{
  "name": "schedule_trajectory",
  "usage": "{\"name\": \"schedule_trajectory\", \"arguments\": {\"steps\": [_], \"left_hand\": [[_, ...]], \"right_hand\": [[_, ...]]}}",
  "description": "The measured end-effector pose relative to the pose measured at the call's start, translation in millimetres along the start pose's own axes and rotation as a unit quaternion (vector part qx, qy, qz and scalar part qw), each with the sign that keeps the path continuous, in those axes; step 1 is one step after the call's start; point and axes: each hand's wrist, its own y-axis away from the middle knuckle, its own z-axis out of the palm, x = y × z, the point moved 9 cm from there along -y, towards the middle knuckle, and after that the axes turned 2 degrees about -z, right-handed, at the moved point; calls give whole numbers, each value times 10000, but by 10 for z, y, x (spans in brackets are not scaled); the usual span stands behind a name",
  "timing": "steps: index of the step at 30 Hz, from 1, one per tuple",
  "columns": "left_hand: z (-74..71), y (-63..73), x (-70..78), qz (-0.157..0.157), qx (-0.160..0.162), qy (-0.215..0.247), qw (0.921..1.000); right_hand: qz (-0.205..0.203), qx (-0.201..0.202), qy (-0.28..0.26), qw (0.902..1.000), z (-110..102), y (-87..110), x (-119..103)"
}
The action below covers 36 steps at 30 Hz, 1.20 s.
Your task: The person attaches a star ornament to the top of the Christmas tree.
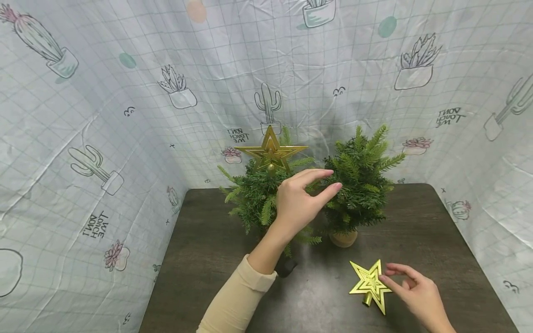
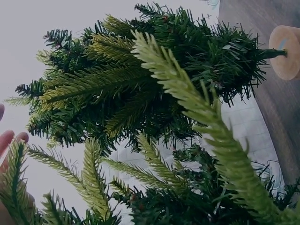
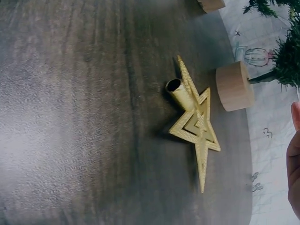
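Lying nearer table's (image 1: 429, 226) right edge, star topper (image 1: 371, 282) seems light, stiff; grip tube (image 1: 367, 299). Left hand (image 1: 299, 200), right hand (image 1: 421, 291): fingers parted, empty.

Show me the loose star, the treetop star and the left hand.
Loose star (image 3: 199, 123), right wrist view, its center.
Treetop star (image 1: 271, 151), head view, its center.
Left hand (image 1: 296, 200), head view, mid-hand.

The head camera looked forward, down over the counter (image 1: 200, 240); nearer, sideways wrist views shared one tree (image 2: 140, 79) and its base (image 3: 233, 87).
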Motion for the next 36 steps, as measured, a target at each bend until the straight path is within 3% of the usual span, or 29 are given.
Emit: {"name": "schedule_trajectory", "arguments": {"steps": [17,26,36], "left_hand": [[146,4,-123,-485,-224,101,9985],[187,34,-158,-581,-283,169,9978],[210,41,-180,-588,-308,96,9977]], "right_hand": [[733,-374,294,9962,131,112,331],[865,-391,474,9944,177,159,459],[1223,-799,625,9873,270,186,638]]}}
